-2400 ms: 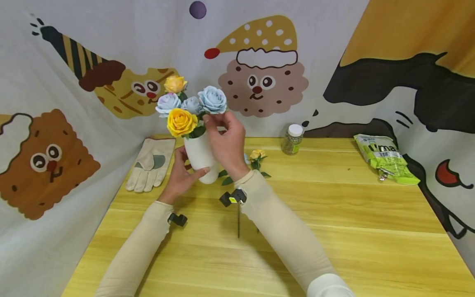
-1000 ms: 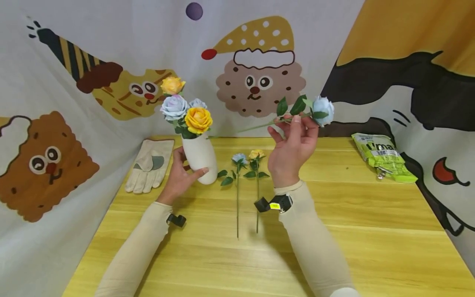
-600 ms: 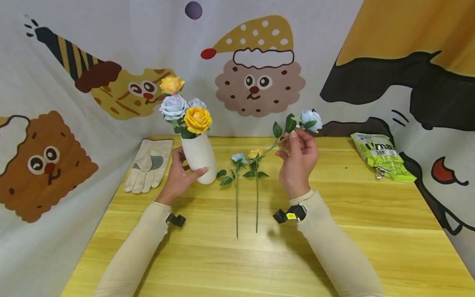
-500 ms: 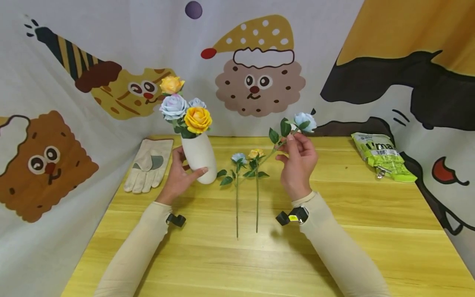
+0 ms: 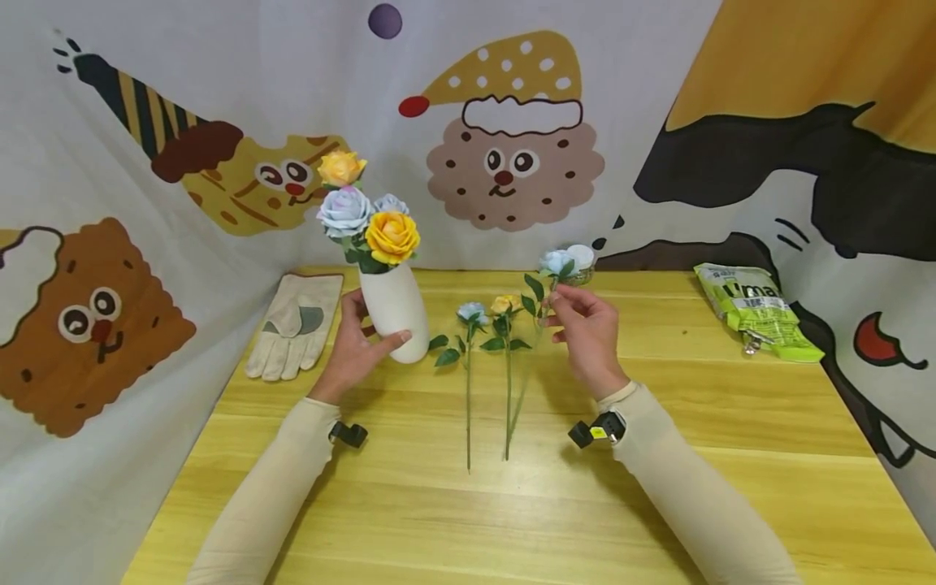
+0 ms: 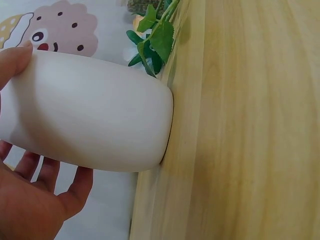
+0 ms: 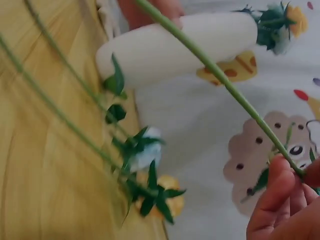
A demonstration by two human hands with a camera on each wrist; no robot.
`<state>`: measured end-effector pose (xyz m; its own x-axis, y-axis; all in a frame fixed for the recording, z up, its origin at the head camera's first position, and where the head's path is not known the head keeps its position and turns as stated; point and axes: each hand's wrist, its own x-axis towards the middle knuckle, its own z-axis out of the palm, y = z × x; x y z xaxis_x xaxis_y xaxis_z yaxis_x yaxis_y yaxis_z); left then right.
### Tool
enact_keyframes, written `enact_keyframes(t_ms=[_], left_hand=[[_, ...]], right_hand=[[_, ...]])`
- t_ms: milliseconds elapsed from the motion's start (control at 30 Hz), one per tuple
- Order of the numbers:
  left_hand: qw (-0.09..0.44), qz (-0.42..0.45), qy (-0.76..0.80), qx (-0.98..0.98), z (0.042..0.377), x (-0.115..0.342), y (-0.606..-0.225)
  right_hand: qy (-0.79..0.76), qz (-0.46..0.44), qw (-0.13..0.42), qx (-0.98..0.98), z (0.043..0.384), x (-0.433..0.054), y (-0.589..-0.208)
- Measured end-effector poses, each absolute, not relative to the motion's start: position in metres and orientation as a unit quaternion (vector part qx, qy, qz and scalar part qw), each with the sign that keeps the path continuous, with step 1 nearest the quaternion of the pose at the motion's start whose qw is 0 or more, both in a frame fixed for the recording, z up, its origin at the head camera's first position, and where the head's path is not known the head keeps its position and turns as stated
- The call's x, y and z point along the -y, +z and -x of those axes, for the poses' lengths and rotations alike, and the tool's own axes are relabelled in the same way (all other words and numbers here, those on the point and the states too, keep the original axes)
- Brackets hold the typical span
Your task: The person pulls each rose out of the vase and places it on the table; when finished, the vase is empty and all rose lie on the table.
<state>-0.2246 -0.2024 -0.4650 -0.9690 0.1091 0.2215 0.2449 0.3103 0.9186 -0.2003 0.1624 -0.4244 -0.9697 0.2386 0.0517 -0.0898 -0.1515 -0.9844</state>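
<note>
- Your right hand has come down since a second ago, bringing the light-blue, full-petalled rose with a thin green stem from nearly level to steeply slanted, its lower end near the lying stems.
- That hand pinches the stem just below the bloom, over the far half of the yellow wooden table; whether the tip touches the wood, you cannot tell.
- Your left hand grips the smooth white rounded vase, standing as before near the far edge, left of centre.
- One clear jar with a white lid, hidden a second ago, now shows at the far edge behind your held rose.
- Four roses fill the vase, unchanged: two yellow roses, two pale-blue roses.
- Two more lie mid-table, stems toward the near edge: one small blue rose, one small yellow rose.
- One cream fabric glove lies at your far left corner; one green printed bag toward the far right corner.
</note>
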Motion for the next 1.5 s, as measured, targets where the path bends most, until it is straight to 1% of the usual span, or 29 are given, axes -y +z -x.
enact_keyframes(t_ms=[400,633,900,1200,1500], left_hand=[[0.064,0.112,-0.581,0.804,0.225,0.203,-0.467],[0.07,0.118,-0.581,0.802,0.224,0.202,-0.466],[0.066,0.115,-0.582,0.802,0.222,0.202,-0.465],[0.065,0.118,-0.583,0.801,0.223,0.202,-0.466],[0.069,0.12,-0.579,0.804,0.223,0.202,-0.465]], right_hand=[[0.671,0.084,-0.011,0.736,0.219,-0.188,-0.452],[0.657,0.095,-0.047,0.747,0.227,-0.193,-0.473],[0.63,0.064,-0.092,0.768,0.235,-0.196,-0.486],[0.607,0.046,-0.117,0.785,0.244,-0.195,-0.494],[0.56,0.019,-0.092,0.824,0.243,-0.196,-0.489]])
